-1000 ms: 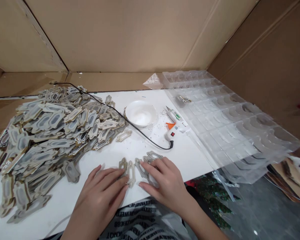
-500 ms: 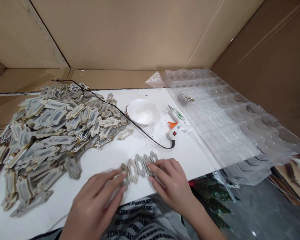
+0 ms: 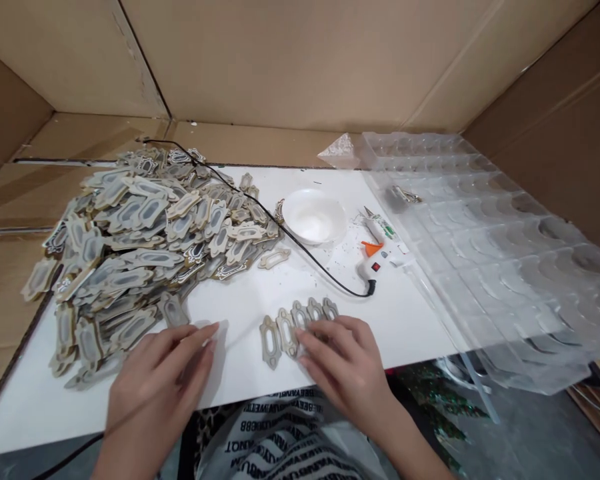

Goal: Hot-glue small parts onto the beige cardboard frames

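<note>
Several grey-and-tan ornate cut-out pieces (image 3: 287, 330) lie in an overlapping row near the front edge of the white board (image 3: 240, 313). My right hand (image 3: 347, 367) rests flat on the right end of that row, fingers stretched out. To the left my left hand (image 3: 155, 383) lies flat on the board, fingers spread, beside the near edge of a big heap of the same pieces (image 3: 140, 240). It holds nothing.
A white bowl (image 3: 314, 217) and a white glue gun (image 3: 380, 250) with a black cord (image 3: 300, 250) lie behind the row. Clear plastic blister trays (image 3: 505, 247) cover the right side. Cardboard walls (image 3: 300, 60) close in the back and sides.
My left hand has left the row and slid left toward the heap. The pieces now lie fanned in a neat row under my right hand. The camera view shifted left.
</note>
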`<state>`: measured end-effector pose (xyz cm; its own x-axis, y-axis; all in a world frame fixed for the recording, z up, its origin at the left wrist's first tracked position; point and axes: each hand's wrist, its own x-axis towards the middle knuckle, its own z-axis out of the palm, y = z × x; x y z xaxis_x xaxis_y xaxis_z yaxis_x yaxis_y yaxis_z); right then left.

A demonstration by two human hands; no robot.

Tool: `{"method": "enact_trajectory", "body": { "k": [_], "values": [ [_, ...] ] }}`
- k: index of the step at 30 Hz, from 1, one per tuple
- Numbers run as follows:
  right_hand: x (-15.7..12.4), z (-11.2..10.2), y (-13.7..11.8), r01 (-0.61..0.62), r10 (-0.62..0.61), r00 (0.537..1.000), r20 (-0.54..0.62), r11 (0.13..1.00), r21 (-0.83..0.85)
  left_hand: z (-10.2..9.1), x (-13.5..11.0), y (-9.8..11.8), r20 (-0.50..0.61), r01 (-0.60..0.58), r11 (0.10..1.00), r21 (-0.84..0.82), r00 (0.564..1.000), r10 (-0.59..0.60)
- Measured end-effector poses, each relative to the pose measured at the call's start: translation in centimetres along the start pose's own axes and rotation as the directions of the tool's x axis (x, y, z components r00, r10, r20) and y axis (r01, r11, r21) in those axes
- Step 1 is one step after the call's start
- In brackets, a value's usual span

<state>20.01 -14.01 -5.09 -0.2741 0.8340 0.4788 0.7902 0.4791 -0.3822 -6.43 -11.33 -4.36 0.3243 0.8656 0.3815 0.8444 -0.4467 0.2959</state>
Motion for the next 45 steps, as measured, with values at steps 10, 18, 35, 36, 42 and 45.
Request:
{"method": "enact_trajectory", "body": {
  "k": [10,18,35,36,42,45],
  "values": [
    [0.5,2.1,-1.6,0.153,-0.143,0.978,0.152,0.987,-0.055,2.8,2.2,3.8,0.105,-0.086,0.974,0.21,0.992,0.064],
    [0.9,2.0,-1.2,0.077,-0.07,0.994,0.079,0.994,-0.078,0.9,0.3,2.1,0.106,-0.157,0.977,0.145,0.984,0.142],
    [-1.9,2.0,-3.0,0.215,-0.215,0.976,0.018,0.969,-0.121,0.6,-3.0,2.1,-0.046,-0.242,0.968,0.062,0.968,0.245],
    [-1.9,2.2,-3.1,0.212,-0.216,0.976,-0.019,0.971,-0.114,0.7,-3.2,2.1,-0.058,-0.254,0.967,0.032,0.965,0.255],
    [-2.0,2.8,-3.4,0.239,-0.248,0.955,-0.163,0.969,-0.068,1.1,-5.3,1.8,-0.055,-0.339,0.934,-0.111,0.941,0.335],
    [-1.8,2.0,-2.6,0.163,-0.175,0.946,-0.272,0.984,-0.067,0.5,-5.8,1.9,-0.018,-0.354,0.926,-0.129,0.935,0.355]
  ]
}}
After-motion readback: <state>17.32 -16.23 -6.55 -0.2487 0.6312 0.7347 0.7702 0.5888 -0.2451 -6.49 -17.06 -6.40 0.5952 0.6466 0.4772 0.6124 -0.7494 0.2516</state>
